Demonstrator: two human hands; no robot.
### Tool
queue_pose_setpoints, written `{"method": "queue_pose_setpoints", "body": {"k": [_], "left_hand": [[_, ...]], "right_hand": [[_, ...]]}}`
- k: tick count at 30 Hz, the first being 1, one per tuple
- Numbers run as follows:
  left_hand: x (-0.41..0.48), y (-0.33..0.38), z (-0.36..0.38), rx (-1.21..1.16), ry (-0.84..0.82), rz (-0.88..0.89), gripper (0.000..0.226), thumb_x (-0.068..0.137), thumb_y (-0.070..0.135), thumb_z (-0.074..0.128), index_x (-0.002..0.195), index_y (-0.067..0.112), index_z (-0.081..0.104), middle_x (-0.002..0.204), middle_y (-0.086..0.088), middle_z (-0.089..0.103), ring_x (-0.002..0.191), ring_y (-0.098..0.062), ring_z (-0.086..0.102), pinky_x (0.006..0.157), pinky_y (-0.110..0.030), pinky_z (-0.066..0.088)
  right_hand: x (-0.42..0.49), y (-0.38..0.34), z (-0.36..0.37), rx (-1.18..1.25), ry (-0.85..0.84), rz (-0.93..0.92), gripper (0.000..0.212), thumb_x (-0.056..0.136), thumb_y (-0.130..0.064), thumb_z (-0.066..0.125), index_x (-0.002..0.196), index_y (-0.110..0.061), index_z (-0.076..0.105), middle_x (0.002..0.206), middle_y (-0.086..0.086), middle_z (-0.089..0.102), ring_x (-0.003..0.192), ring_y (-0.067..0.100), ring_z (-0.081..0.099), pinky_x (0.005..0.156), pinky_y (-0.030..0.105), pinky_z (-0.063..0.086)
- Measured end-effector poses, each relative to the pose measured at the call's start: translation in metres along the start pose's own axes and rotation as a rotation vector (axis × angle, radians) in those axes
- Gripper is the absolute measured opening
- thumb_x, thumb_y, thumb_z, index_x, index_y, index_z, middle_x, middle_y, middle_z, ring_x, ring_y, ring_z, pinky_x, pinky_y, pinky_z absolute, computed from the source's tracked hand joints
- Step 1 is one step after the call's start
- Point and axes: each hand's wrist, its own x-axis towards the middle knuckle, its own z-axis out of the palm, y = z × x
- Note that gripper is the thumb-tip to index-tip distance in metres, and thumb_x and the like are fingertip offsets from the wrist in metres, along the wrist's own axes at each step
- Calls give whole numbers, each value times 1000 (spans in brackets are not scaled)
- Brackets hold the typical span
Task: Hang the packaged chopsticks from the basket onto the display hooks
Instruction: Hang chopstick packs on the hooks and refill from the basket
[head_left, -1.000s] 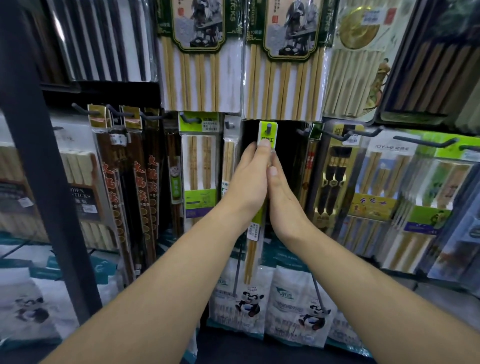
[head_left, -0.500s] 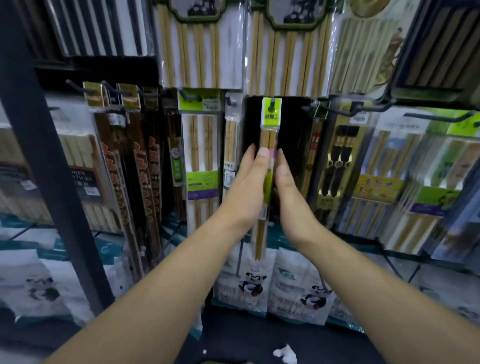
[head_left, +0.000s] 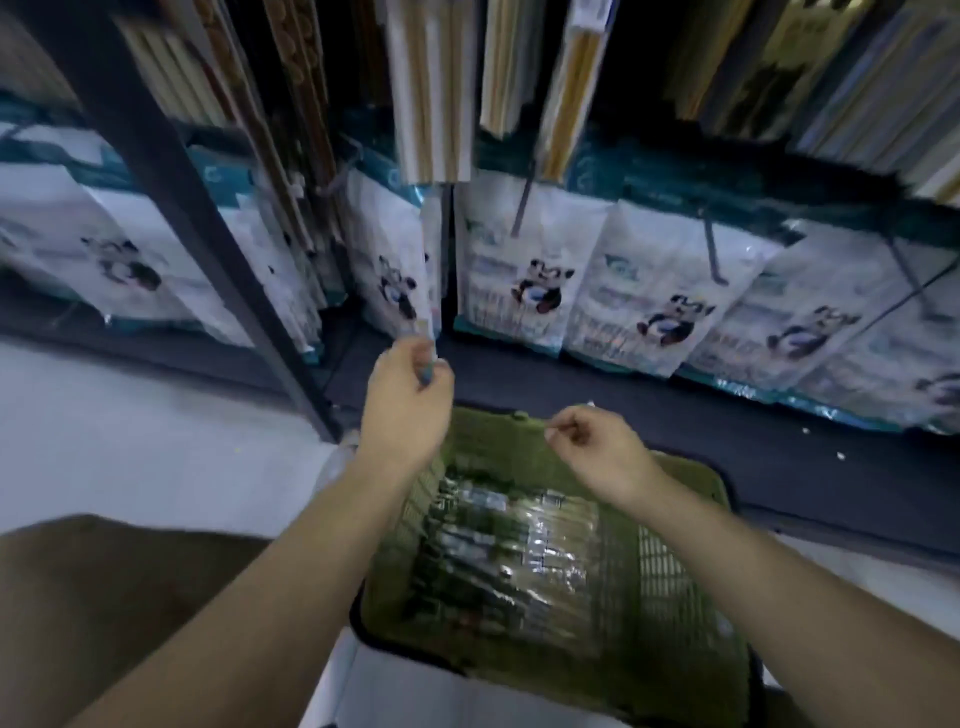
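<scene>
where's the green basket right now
Bottom centre of the head view, on the floor: the green basket sits below the left hand and right hand, just in front of the bottom shelf of panda packs.

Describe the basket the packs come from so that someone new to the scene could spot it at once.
Find the low dark shelf lined with white panda-printed bags; on the pale floor before it, under the left hand pinching a slim pack and the empty right hand, sits the basket. It is the only olive-green, mesh-walled container, filled with glossy clear-wrapped chopstick packs.
</scene>
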Motion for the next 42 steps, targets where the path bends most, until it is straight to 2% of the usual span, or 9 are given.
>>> {"method": "queue_pose_setpoints", "body": {"k": [3, 7, 10, 13, 20, 26, 29, 36, 42], "left_hand": [[-5, -72, 5, 272, -55, -187, 46, 103, 28, 55, 142, 4, 50, 129, -22, 60, 117, -40, 58, 99, -47, 48], [-18, -134, 8, 348, -148, -374, 52, 102, 49, 48, 135, 9, 51, 132, -22, 58, 118, -44, 56, 97, -48, 47], [-28, -159, 11, 307, -193, -363, 38, 102, 56, 46, 115, 21, 53, 99, -4, 62, 99, -30, 57, 82, -39, 41], [-33, -168, 15, 234, -163, -326, 30, 102, 60, 44, 106, 31, 51, 98, 6, 61, 89, -19, 53, 78, -35, 37], [-33, -166, 17, 170, -138, -339, 33, 96, 68, 43, 93, 36, 53, 88, 10, 68, 72, 8, 61, 62, -24, 39], [-32, -168, 17, 156, -137, -332, 32, 97, 64, 46, 93, 34, 53, 85, 11, 68, 72, 17, 60, 61, -23, 39], [-31, -168, 17, 149, -133, -322, 29, 98, 63, 47, 91, 35, 52, 83, 11, 67, 70, 17, 60, 59, -23, 39], [-29, -169, 16, 136, -140, -314, 30, 99, 62, 48, 92, 33, 52, 86, 7, 69, 69, 9, 63, 59, -27, 43], [-29, -169, 15, 126, -162, -326, 28, 99, 60, 49, 97, 33, 52, 93, 7, 70, 84, -10, 68, 73, -35, 53]], "right_hand": [[-2, 54, 49, -130, -191, 130, 11, 96, -20, 67, 104, -15, 73, 92, -3, 69, 91, 17, 66, 75, 23, 43], [-4, 111, 101, -270, -327, 200, 28, 96, -16, 65, 122, -9, 71, 120, 9, 72, 114, 28, 65, 81, 19, 43], [-8, 141, 128, -322, -435, 214, 28, 94, -18, 66, 120, -8, 70, 113, 13, 71, 104, 31, 65, 83, 32, 50], [-13, 161, 147, -373, -506, 170, 25, 90, -29, 74, 110, -15, 69, 98, 4, 65, 93, 25, 63, 75, 32, 47], [-20, 177, 175, -658, -463, 49, 76, 74, -57, 81, 135, -20, 54, 132, 7, 51, 125, 29, 46, 96, 39, 46], [-19, 184, 180, -634, -458, -16, 44, 86, -44, 75, 121, -22, 60, 119, 5, 61, 107, 26, 56, 73, 31, 38], [-22, 184, 179, -586, -453, -33, 35, 88, -39, 73, 117, -21, 63, 114, 3, 61, 102, 25, 58, 72, 30, 39], [-23, 180, 182, -640, -538, 2, 70, 78, -54, 79, 135, -23, 53, 128, 3, 55, 118, 26, 52, 88, 35, 48], [-25, 182, 182, -624, -522, -30, 48, 86, -40, 76, 127, -20, 60, 118, 6, 64, 105, 26, 61, 78, 33, 50]]}}
